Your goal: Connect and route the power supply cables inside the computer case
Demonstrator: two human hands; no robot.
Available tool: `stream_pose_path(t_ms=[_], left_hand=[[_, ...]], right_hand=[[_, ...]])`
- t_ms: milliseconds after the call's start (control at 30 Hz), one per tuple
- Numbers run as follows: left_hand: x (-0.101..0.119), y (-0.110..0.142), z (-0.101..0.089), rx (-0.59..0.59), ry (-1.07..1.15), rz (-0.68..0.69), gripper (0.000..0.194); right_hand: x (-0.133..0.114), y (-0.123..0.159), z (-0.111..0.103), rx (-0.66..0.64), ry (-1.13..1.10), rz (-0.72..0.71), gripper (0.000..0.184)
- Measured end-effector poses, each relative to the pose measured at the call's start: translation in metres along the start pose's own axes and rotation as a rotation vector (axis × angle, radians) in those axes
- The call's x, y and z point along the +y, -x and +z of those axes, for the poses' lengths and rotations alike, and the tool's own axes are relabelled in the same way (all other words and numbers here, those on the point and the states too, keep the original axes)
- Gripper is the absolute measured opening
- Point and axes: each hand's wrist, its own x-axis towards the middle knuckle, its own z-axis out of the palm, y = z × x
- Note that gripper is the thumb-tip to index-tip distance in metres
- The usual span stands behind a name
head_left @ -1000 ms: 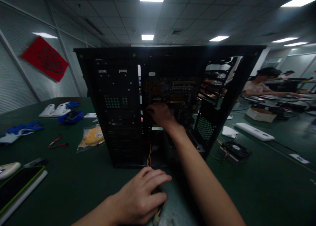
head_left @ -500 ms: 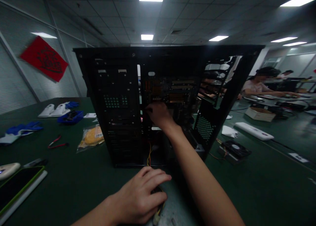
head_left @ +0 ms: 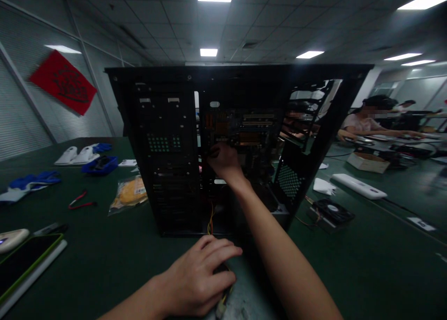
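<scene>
A black computer case (head_left: 244,85) stands upright and open-sided on the table in front of me. My right hand (head_left: 225,161) reaches inside, its fingers bent together at the lower left edge of the motherboard (head_left: 249,129); anything between the fingertips is too dark to make out. Just outside the case, my left hand (head_left: 199,275) is curled over a bundle of power cables (head_left: 223,299), with a pale connector poking out below the fingers. Yellow and red wires (head_left: 211,217) run from the case floor toward that hand.
Left of the case lie a bagged yellow item (head_left: 131,193), a red-black cable (head_left: 82,201), a blue tray (head_left: 99,165), gloves (head_left: 35,181) and a phone (head_left: 28,264). To the right are a cooling fan (head_left: 331,210), a white power strip (head_left: 359,186) and a cardboard box (head_left: 368,162). People sit beyond.
My right hand has shifted very slightly along the motherboard's edge, and its forearm has moved a little left. The left hand stays on the cables.
</scene>
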Motion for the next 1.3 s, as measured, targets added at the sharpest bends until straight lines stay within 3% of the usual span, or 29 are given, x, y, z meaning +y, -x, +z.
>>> stream_pose_path(t_ms=[233, 733, 1100, 1300], left_hand=[[0.0, 0.0, 0.0, -0.01, 0.001, 0.0, 0.02], [0.001, 0.0, 0.001, -0.011, 0.006, 0.001, 0.021], [0.001, 0.002, 0.003, -0.05, 0.013, -0.002, 0.022], [0.001, 0.003, 0.004, -0.036, 0.012, -0.004, 0.021]], right_hand=[[-0.002, 0.0, -0.006, -0.111, 0.015, 0.023, 0.019], [0.007, -0.002, -0.004, -0.1, 0.044, -0.151, 0.017], [0.002, 0.0, -0.007, -0.084, 0.112, -0.123, 0.015], [0.008, -0.004, 0.001, -0.09, 0.074, -0.24, 0.032]])
